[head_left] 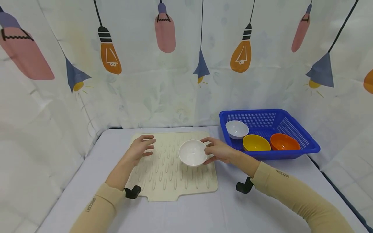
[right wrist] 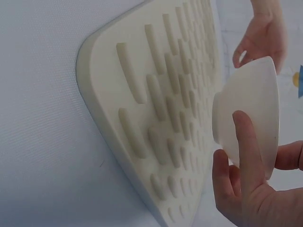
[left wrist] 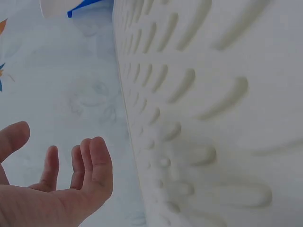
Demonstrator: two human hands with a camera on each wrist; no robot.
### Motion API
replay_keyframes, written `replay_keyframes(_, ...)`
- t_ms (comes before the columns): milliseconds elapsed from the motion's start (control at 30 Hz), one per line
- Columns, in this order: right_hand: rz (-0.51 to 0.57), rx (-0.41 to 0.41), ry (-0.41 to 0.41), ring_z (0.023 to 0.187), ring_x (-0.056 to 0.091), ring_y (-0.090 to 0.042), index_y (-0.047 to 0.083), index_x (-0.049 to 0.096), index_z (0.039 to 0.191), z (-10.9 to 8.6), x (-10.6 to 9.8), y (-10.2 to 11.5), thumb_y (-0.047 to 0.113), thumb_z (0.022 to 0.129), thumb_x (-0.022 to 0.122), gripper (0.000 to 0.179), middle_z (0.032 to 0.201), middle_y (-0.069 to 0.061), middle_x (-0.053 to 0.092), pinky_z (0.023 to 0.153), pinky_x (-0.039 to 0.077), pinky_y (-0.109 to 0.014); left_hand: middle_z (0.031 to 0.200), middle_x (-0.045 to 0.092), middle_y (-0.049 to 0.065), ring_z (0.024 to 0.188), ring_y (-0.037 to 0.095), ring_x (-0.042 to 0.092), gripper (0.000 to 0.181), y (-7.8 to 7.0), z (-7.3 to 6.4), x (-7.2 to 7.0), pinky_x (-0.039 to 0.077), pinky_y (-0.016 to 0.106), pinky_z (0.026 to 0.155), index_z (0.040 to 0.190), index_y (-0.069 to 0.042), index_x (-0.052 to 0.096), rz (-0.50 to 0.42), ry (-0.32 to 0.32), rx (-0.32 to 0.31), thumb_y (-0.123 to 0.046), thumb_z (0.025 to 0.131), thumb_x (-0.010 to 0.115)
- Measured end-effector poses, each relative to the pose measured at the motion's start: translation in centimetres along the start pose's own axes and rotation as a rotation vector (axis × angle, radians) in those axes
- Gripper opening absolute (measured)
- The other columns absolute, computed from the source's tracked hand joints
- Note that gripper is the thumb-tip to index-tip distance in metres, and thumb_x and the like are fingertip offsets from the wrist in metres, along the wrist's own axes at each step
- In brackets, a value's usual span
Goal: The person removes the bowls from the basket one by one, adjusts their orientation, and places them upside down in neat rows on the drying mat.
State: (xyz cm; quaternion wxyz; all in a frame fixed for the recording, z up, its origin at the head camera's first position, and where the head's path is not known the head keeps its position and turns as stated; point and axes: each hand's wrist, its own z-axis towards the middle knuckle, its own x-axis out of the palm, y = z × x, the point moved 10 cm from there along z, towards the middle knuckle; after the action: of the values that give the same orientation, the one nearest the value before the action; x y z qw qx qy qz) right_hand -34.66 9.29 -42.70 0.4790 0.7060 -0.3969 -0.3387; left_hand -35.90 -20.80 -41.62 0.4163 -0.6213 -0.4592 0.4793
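Observation:
My right hand [head_left: 218, 150] grips a white bowl [head_left: 190, 153] by its right side, thumb at the rim and fingers along the outer wall. The bowl is held upright above a cream ridged mat [head_left: 163, 174]; the right wrist view shows a gap between the bowl's foot [right wrist: 217, 118] and the mat. Over the mat's left side hovers my left hand [head_left: 141, 149], fingers loosely bent and spread, with nothing in it. In the left wrist view the same hand [left wrist: 61, 189] appears beside the ridges of the mat [left wrist: 199, 94].
A blue plastic basket [head_left: 309, 149] stands at the back right of the white-covered table [head_left: 198, 213]. Inside it sit another white bowl [head_left: 237, 129], a yellow bowl [head_left: 256, 143] and an orange bowl [head_left: 284, 142]. A patterned curtain [head_left: 180, 97] hangs behind the table.

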Motion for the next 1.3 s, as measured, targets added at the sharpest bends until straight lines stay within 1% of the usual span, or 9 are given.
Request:
replay_keyframes(167,0.008,-0.021,-0.004,0.104,0.063,-0.039,0.003,0.042,0.149,0.1,0.0,0.2,-0.005,0.092,0.054,0.058,0.133,-0.028,0.048,0.077,0.061,-0.047,0.156,0.035,0.023,0.138,0.043,0.042,0.056,-0.3,-0.4,2.7,0.048,0.047,0.105,0.154,-0.001,0.035,-0.123,0.085,-0.003,-0.025,0.108,0.055)
replay_keyframes(300,0.018,-0.021,-0.006,0.103,0.063,-0.038,0.002,0.042,0.149,0.2,0.2,0.0,-0.006,0.091,0.054,0.059,0.134,-0.028,0.047,0.077,0.061,-0.047,0.158,0.031,0.027,0.141,0.043,0.039,0.059,-0.2,-0.9,4.9,0.047,0.048,0.106,0.156,0.001,0.030,-0.203,0.160,-0.021,-0.025,0.109,0.053)
replay_keyframes(467,0.031,-0.022,-0.005,0.102,0.063,-0.037,0.002,0.041,0.149,0.2,0.3,-0.1,-0.006,0.091,0.054,0.061,0.135,-0.028,0.047,0.078,0.061,-0.047,0.156,0.033,0.029,0.138,0.043,0.043,0.058,0.1,-1.2,7.0,0.050,0.048,0.103,0.154,0.002,0.032,-0.273,0.201,-0.054,-0.025,0.108,0.054)
replay_keyframes(567,0.036,-0.023,-0.007,0.102,0.063,-0.038,0.003,0.041,0.150,0.2,0.4,-0.1,-0.006,0.090,0.054,0.061,0.135,-0.029,0.047,0.077,0.061,-0.047,0.154,0.037,0.029,0.136,0.044,0.045,0.057,0.4,-1.3,8.0,0.052,0.048,0.101,0.154,0.000,0.033,-0.290,0.222,-0.072,-0.027,0.108,0.053)
replay_keyframes(700,0.039,-0.020,-0.014,0.102,0.063,-0.038,0.003,0.041,0.150,0.2,0.4,-0.1,-0.006,0.090,0.054,0.062,0.134,-0.028,0.047,0.077,0.061,-0.047,0.150,0.042,0.029,0.131,0.043,0.050,0.059,0.5,-1.5,9.2,0.053,0.050,0.098,0.155,-0.001,0.034,-0.298,0.258,-0.081,-0.031,0.107,0.054)
replay_keyframes(833,0.040,-0.019,-0.019,0.102,0.063,-0.038,0.003,0.041,0.150,0.3,0.4,-0.3,-0.006,0.090,0.054,0.062,0.134,-0.028,0.047,0.077,0.062,-0.046,0.146,0.047,0.027,0.124,0.040,0.056,0.061,0.5,-1.6,10.1,0.055,0.052,0.095,0.154,-0.004,0.037,-0.321,0.283,-0.093,-0.034,0.105,0.058)
replay_keyframes(1000,0.056,-0.021,-0.019,0.101,0.063,-0.037,0.003,0.041,0.149,0.4,0.5,-0.3,-0.006,0.089,0.053,0.062,0.134,-0.028,0.047,0.078,0.061,-0.047,0.142,0.051,0.025,0.122,0.041,0.058,0.057,0.6,-1.6,11.3,0.055,0.053,0.094,0.152,-0.005,0.041,-0.353,0.332,-0.114,-0.034,0.106,0.057)
replay_keyframes(1133,0.074,-0.026,-0.013,0.101,0.063,-0.036,0.003,0.041,0.149,0.4,0.7,-0.3,-0.007,0.089,0.053,0.062,0.132,-0.028,0.048,0.079,0.061,-0.047,0.141,0.049,0.027,0.119,0.042,0.059,0.056,0.8,-1.6,11.8,0.055,0.053,0.094,0.151,-0.003,0.041,-0.380,0.355,-0.128,-0.033,0.107,0.054)
replay_keyframes(1300,0.091,-0.036,-0.004,0.100,0.062,-0.035,0.001,0.040,0.149,0.3,0.9,-0.3,-0.007,0.089,0.053,0.062,0.130,-0.028,0.050,0.078,0.061,-0.048,0.140,0.047,0.029,0.115,0.042,0.061,0.055,1.1,-1.5,11.9,0.055,0.050,0.094,0.152,-0.001,0.040,-0.389,0.352,-0.135,-0.031,0.107,0.052)
